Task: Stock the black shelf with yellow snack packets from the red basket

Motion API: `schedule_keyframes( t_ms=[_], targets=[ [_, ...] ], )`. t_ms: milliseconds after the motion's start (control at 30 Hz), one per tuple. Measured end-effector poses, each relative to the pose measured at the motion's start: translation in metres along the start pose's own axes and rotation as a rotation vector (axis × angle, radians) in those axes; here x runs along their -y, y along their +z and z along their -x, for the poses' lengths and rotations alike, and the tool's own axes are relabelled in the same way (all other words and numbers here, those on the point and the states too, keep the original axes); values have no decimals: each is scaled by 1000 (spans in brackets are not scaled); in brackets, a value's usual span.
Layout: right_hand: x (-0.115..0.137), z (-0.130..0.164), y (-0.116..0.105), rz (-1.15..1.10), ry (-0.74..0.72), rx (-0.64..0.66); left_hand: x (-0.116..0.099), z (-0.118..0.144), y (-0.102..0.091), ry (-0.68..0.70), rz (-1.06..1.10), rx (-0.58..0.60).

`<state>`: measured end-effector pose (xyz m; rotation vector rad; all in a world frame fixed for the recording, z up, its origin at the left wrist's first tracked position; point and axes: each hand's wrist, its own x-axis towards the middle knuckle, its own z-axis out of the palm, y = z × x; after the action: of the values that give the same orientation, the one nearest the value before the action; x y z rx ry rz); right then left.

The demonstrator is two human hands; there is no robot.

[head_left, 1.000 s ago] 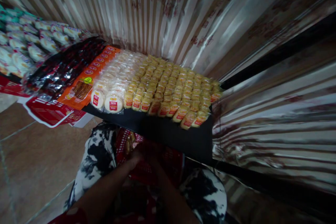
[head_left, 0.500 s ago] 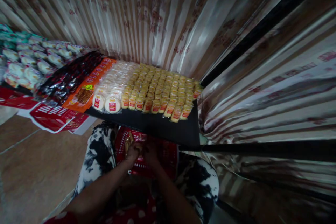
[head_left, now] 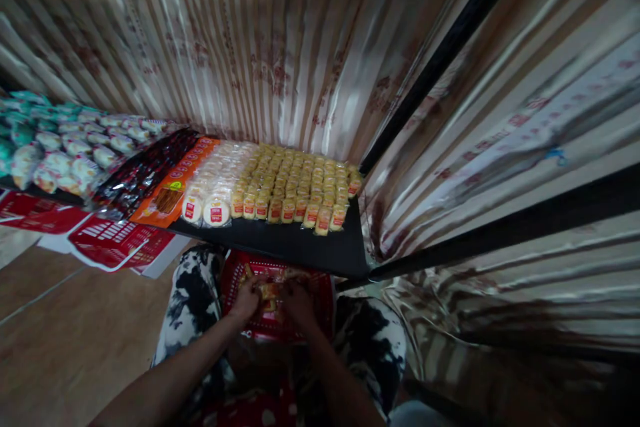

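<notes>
Between my knees is a red plastic basket [head_left: 327, 300], and both of my hands reach into it. My left hand [head_left: 247, 300] is closed around small yellow-wrapped snack packets [head_left: 269, 291] in the basket's middle. From the other side my right hand [head_left: 299, 303] grips the same cluster with curled fingers. The exact number of packets is hidden by the fingers and the dim light. Just beyond the basket, rows of similar yellow snack packets [head_left: 287, 180] stand on a black shelf [head_left: 320, 252].
Left along the shelf lie round white packaged cakes [head_left: 217, 212], an orange snack bag [head_left: 159, 208], dark glossy packets [head_left: 143, 180] and white packets [head_left: 85, 170]. Red printed boxes [head_left: 113, 240] are below. A striped curtain [head_left: 280, 47] and black frame bars [head_left: 450, 67] enclose the back and right.
My hands have moved slightly apart, and yellow packets now show between them. The camera view has tilted and shifted, so the shelf's left part shows more.
</notes>
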<state>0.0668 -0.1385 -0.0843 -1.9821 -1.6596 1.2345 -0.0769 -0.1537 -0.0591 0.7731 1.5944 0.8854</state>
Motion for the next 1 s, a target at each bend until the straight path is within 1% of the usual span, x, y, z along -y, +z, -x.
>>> schedule_keyframes(
  t_ms=[100,167,233,333,467,567,633,733,800,867,1000],
  targets=[
    [4,8,-6,-258,-108,-5,-15,4,-5,73,-23,83],
    [9,14,-12,-436,-120,-17,-23,5,-8,146,-52,141],
    [14,21,-22,-547,-135,-60,-31,7,-9,220,-84,163],
    [22,30,-39,-662,-196,-133,-45,13,-6,294,-112,144],
    [29,35,-56,-854,-200,-117,-70,24,7,377,-131,102],
    [34,34,-67,-982,-197,-130,-89,27,20,385,-172,81],
    [39,32,-76,-1013,-223,-165,-102,27,29,405,-170,90],
    [47,24,-91,-1006,-279,-243,-124,22,43,456,-159,152],
    [51,16,-101,-996,-312,-332,-139,18,53,496,-171,183],
    [54,7,-111,-964,-340,-421,-155,12,63,551,-203,180],
    [59,-11,-134,-778,-371,-621,-186,-2,83,678,-284,163]
  ],
)
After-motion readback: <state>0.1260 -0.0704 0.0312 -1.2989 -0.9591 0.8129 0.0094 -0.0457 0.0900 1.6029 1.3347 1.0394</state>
